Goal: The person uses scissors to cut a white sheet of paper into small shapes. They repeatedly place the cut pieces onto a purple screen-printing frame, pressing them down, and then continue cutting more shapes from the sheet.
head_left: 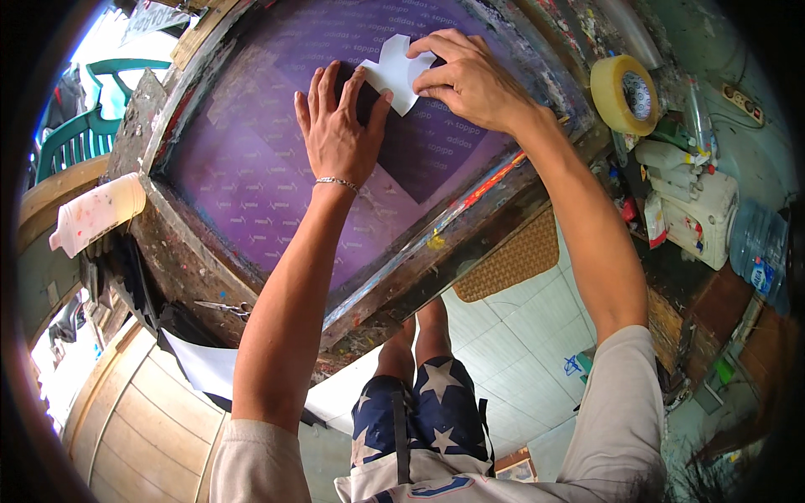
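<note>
From afar, I see the left hand (344, 130) spread flat over a framed purple panel (243, 168); the right hand (480, 82) pinches white paper (392, 74) beside it.

Bright daylight glares at upper left, washing out the view around a green chair (99, 126); center fairly sharp, fisheye edges curving into black.

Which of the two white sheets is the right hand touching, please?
The small angular sheet on the purple screen, touched by the right hand; the other sheet, at lower left, lies well away.
</note>
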Demonstrator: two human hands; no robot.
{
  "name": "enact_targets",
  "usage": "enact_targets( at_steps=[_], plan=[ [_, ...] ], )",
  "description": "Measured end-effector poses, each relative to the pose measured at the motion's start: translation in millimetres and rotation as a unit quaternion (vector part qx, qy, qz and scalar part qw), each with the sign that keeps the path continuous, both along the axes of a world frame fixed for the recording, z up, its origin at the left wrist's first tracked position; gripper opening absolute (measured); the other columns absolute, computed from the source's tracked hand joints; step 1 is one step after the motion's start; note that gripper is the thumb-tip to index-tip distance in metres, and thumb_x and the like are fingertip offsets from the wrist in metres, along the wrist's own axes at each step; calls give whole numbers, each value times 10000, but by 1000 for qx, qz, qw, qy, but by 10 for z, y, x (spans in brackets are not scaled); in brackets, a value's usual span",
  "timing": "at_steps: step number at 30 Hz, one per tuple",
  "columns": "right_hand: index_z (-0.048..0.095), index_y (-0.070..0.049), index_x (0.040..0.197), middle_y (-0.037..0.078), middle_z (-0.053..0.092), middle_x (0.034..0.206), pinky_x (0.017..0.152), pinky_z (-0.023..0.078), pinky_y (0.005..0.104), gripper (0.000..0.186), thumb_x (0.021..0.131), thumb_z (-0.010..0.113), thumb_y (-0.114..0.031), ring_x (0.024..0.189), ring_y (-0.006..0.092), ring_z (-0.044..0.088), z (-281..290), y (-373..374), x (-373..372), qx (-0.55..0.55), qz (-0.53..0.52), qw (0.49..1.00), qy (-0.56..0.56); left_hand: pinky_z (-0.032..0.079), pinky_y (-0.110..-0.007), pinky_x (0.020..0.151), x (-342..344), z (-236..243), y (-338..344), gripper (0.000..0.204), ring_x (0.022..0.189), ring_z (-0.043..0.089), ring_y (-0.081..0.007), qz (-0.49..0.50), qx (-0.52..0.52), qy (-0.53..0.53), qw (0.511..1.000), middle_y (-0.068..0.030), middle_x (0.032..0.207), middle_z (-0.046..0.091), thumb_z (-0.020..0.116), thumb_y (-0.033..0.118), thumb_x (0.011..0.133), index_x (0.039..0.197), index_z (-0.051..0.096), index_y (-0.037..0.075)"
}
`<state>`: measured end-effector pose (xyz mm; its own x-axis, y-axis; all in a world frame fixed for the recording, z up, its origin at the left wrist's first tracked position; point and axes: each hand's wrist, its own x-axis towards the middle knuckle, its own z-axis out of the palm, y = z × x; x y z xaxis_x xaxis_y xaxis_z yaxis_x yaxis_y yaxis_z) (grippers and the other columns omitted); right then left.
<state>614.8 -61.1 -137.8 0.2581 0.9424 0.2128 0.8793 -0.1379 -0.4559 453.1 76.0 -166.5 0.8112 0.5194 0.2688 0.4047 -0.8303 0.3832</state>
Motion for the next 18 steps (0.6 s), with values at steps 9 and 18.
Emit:
enact_targets(
  at_steps=[9, 18],
  plan=[
    [747, -153, 872, -1, 599, 1202, 980, 362, 390, 103, 789, 686, -146, 1197, 201, 494, -35, -21, -8, 17, -3, 1000, -25, 186, -490, 1144, -1, 13, -10, 546, 1366, 354, -288, 0, 12, 10, 1000, -128, 1421, 442, 634, 498, 856, 1289, 560, 174],
    [739, -136, 861, -8, 601, 1168, 967, 375, 373, 108, 765, 728, -181, 1195, 201, 489, 12, 2, -247, 70, 22, 996, -40, 176, -489, 1145, -7, 13, -9, 542, 1368, 347, -291, -3, 9, 8, 1000, -125, 1417, 440, 632, 488, 857, 1300, 551, 184]
  ],
)
